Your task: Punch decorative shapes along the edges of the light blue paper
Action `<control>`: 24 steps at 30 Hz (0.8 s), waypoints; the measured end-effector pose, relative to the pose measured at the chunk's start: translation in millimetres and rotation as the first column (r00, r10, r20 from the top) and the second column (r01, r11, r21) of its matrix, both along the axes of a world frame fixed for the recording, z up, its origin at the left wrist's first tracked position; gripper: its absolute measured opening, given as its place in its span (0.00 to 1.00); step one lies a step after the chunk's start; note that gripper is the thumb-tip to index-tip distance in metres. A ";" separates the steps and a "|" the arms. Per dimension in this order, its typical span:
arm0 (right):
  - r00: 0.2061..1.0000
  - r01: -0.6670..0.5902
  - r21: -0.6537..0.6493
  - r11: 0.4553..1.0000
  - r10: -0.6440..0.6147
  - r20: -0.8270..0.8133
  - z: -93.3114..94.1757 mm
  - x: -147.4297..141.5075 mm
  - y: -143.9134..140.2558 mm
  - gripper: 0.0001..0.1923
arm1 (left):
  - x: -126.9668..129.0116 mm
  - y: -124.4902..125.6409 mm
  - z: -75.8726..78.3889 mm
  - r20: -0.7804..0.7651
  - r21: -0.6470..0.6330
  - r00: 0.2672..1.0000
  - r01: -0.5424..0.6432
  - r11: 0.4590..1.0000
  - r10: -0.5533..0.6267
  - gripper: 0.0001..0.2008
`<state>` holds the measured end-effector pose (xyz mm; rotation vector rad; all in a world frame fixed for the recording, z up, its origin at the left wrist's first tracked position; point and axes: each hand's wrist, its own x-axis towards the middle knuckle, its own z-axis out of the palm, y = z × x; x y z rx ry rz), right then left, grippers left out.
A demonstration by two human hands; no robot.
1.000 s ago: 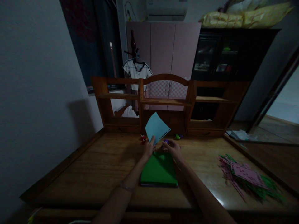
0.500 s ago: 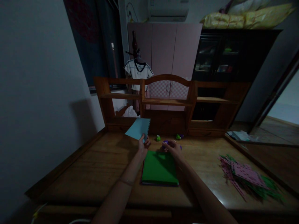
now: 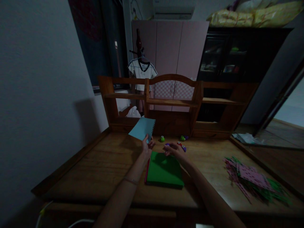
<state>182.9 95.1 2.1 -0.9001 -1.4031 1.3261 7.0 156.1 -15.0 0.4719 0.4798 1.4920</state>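
My left hand (image 3: 146,148) pinches a light blue sheet of paper (image 3: 142,128) with a row of punched holes along one edge, held up over the wooden desk (image 3: 99,171). My right hand (image 3: 175,148) grips a small purple punch (image 3: 182,146) just beyond the far edge of a green stack of paper (image 3: 164,169) that lies flat on the desk between my arms. A small green punch (image 3: 162,138) sits on the desk between my two hands, a little farther back.
Another green and purple punch (image 3: 183,137) rests by the wooden shelf unit (image 3: 171,103) at the desk's back. A heap of pink and green punched sheets (image 3: 254,180) lies at the right. A wall is close on the left.
My left hand swung the blue sheet from the middle over to the left and tilted it flatter. My right hand stayed by the purple punch. The view shifted slightly.
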 end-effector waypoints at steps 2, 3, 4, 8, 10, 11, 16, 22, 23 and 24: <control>0.960 -0.278 -0.055 0.959 0.276 -0.045 8.5 -4.3 -14.4 0.19 | -1.0 0.8 -1.9 0.019 0.030 1.000 0.013 0.999 -0.014 0.15; 0.916 -0.400 -0.083 0.913 0.396 -0.068 12.3 -7.3 -22.5 0.19 | -1.6 1.5 -2.9 0.028 0.041 0.999 0.017 0.999 -0.018 0.15; 0.858 -0.514 -0.111 0.851 0.507 -0.080 15.5 -11.0 -30.6 0.18 | -2.2 2.3 -3.8 0.035 0.045 0.999 0.018 0.999 -0.019 0.15; 0.659 -0.748 -0.161 0.643 0.748 -0.075 21.0 -30.4 -56.8 0.16 | -3.7 6.3 -4.9 0.050 0.027 0.999 0.009 1.000 -0.010 0.14; 0.594 -0.796 -0.185 0.576 0.802 -0.060 21.0 -39.5 -64.2 0.16 | -3.7 7.6 -4.4 0.054 0.024 0.998 0.013 1.000 -0.014 0.14; 0.571 -0.812 -0.190 0.552 0.819 -0.057 20.9 -43.0 -66.6 0.16 | -3.6 7.8 -4.1 0.055 0.024 0.998 0.012 1.000 -0.014 0.14; 0.518 -0.848 -0.204 0.489 0.846 -0.125 22.8 -48.3 -71.1 0.16 | -2.2 6.1 -2.6 0.043 0.015 0.999 0.014 1.000 -0.015 0.14; 0.550 -0.833 -0.196 0.517 0.814 -0.188 20.9 -47.0 -69.0 0.18 | 1.8 3.2 2.1 0.065 0.006 0.998 -0.012 1.000 0.011 0.17; 0.564 -0.824 -0.200 0.531 0.804 -0.190 20.4 -46.9 -68.8 0.18 | 2.4 2.3 2.8 0.050 0.010 0.999 -0.020 1.000 0.020 0.17; 0.577 -0.815 -0.199 0.544 0.793 -0.196 20.4 -46.9 -68.7 0.18 | 2.8 1.3 3.2 0.031 0.012 0.999 -0.028 1.000 0.027 0.16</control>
